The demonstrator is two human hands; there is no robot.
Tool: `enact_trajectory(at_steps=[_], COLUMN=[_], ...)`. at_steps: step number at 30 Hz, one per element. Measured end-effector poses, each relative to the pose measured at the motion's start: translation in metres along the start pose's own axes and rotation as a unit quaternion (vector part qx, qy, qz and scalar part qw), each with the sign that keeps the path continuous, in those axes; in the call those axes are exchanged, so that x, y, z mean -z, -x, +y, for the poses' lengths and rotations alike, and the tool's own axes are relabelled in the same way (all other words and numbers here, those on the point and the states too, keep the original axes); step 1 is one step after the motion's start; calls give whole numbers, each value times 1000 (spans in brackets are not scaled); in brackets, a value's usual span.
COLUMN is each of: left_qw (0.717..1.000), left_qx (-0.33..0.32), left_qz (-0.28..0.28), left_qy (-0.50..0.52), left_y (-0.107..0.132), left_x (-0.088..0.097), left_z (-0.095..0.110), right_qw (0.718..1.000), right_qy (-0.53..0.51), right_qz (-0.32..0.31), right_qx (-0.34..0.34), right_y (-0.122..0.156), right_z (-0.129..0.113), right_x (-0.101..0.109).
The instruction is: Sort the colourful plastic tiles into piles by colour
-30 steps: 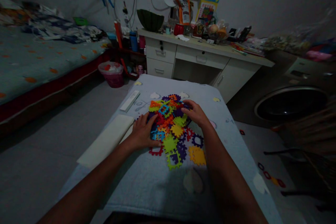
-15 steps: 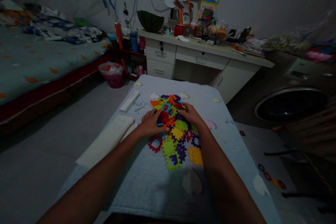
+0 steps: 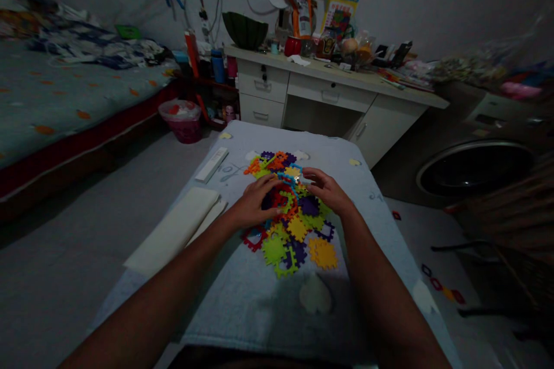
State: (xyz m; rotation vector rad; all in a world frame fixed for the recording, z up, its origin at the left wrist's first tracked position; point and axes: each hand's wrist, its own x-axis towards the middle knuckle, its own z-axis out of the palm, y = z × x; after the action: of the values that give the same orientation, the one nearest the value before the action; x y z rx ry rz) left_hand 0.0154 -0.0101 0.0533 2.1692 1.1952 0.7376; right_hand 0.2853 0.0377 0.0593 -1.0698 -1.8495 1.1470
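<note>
A heap of colourful toothed plastic building pieces [image 3: 297,228] lies on the cloth-covered table [image 3: 242,311], in green, yellow, orange, red, purple and blue. Some are solid squares, others are hollow frames, and many overlap. At the heap's left side my left hand [image 3: 256,203] reaches over it, thumb and fingers apart. My right hand [image 3: 328,189] curves at the right side, also with fingers apart. Between the hands a blue frame piece [image 3: 295,184] sits on top. Whether any fingertip touches a piece is hard to tell. A yellow-orange square [image 3: 323,253] lies nearer me.
Left of the heap lie a white narrow box [image 3: 212,165] and a cream flat package [image 3: 173,232]. Beyond the table stands a cluttered desk [image 3: 264,87]. A washing machine [image 3: 476,167] is at the right, a bed [image 3: 86,98] at the left, a pink bin [image 3: 184,124] on the floor.
My right hand has moved right, off the heap's edge, and its fingers have spread. The pieces between my hands have shifted, uncovering a purple square and a pale yellow one. The view has moved slightly.
</note>
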Motion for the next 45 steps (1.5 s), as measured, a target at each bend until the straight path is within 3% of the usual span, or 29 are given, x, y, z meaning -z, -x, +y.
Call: enact_trajectory(at_steps=[3, 6, 10, 13, 17, 23, 28, 36, 40, 45], left_qw=[994, 982, 973, 978, 987, 994, 990, 981, 970, 949], left_qx=[72, 116, 121, 101, 75, 55, 80, 107, 108, 123], left_qz=[-38, -90, -116, -88, -27, 41, 101, 159, 200, 205], left_qy=[-76, -119, -160, -158, -142, -90, -52, 15, 80, 207], left_y=[24, 49, 63, 55, 39, 23, 10, -6, -17, -38], left_x=[9, 12, 2, -7, -18, -26, -28, -31, -24, -19], left_z=[-1, -8, -11, -5, -1, -3, 5, -2, 5, 16], right_qw=[990, 967, 948, 950, 964, 985, 996, 969, 963, 966], right_qy=[129, 232, 286, 286, 250, 152, 14, -205, -238, -222], right_qz=[36, 13, -41, -50, -49, 5, 46, 40, 55, 80], right_qx=[-42, -106, -136, -112, -77, -86, -79, -133, -117, -104], right_y=[25, 47, 56, 48, 33, 23, 16, 14, 16, 21], right_z=[5, 9, 6, 4, 4, 1, -5, 0, 6, 10], right_x=[15, 20, 5, -11, -23, -30, -37, -45, -37, -24])
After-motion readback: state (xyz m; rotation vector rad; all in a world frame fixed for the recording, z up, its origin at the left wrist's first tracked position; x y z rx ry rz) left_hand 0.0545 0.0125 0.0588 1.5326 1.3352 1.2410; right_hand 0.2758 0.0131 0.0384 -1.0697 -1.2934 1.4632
